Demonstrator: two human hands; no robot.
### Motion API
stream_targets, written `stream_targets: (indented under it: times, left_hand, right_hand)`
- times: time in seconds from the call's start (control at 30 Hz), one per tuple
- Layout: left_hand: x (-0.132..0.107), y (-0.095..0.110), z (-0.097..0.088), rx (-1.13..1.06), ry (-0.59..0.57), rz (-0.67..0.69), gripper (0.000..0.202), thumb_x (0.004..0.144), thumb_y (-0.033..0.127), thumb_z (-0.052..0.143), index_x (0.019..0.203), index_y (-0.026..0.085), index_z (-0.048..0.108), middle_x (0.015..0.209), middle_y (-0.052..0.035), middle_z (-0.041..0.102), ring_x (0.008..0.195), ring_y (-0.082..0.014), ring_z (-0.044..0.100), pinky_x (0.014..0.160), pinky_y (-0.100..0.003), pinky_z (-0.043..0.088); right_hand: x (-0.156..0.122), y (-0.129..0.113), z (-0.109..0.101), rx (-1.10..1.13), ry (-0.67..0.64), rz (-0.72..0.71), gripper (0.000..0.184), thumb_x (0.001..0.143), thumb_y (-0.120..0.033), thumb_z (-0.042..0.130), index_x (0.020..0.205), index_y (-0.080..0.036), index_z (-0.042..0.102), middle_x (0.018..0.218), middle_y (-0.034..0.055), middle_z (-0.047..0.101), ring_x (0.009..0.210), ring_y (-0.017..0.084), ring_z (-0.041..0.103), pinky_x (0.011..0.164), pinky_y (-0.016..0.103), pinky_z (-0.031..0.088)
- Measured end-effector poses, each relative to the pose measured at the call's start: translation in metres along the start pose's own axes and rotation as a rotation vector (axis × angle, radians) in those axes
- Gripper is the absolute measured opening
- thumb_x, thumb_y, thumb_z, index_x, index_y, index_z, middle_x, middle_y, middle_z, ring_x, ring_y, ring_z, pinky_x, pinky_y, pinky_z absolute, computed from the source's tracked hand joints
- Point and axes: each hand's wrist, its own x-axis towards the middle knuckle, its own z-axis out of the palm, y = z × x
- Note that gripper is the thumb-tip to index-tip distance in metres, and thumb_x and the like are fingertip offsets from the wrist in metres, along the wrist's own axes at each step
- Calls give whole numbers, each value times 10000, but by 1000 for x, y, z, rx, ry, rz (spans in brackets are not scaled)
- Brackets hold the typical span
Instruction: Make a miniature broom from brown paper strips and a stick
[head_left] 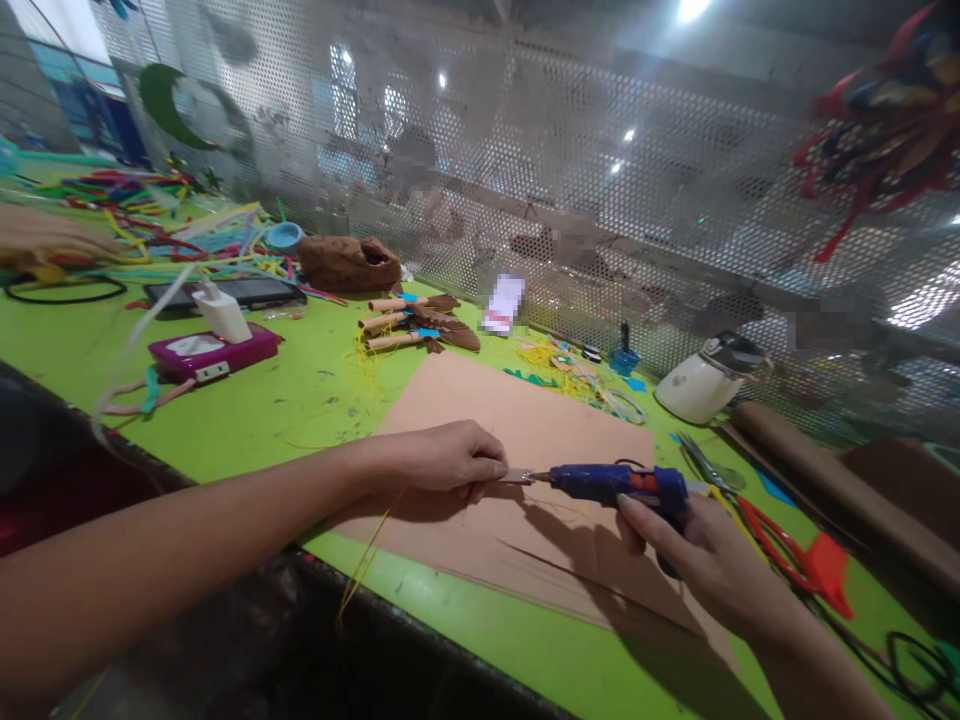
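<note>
My right hand (701,560) grips a blue hot glue gun (611,484) with an orange trigger, its metal nozzle pointing left. My left hand (450,457) is closed in a pinch right at the nozzle tip, holding something small that I cannot make out; thin yellow strands (365,560) trail from under it toward the table edge. Both hands hover over a tan sheet of paper (525,440) lying on the green table (300,400).
Rolled brown paper pieces (411,322) lie behind the sheet. A pink box with a white charger (214,345), a phone (225,292) and coloured strips sit at left. Red-handled scissors (772,530), a white jug (705,380) and a brown roll (825,470) are at right. A perforated metal screen backs the table.
</note>
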Motion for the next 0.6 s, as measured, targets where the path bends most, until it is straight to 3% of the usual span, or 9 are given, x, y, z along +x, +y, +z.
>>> stream_targets:
  times: [0.4,0.6]
  left_hand:
    - [-1,2,0,28,11,4,353,874,410,416,730,137,589,667,-30,591,569,-106,474,565,-226,346]
    - [-7,8,3,288,243,70,289,873,346,430,934,150,633,851,-67,641,715,-142,524,628,-242,358]
  right_hand:
    - [-2,8,-14,23,-27,-17,406,877,-480,447,635,-171,547,618,16,532,583,137,479,549,254,388]
    - [-1,2,-15,91,69,23,442,871,-502,451,629,-154,576,567,8,515,485,100,416,439,225,321]
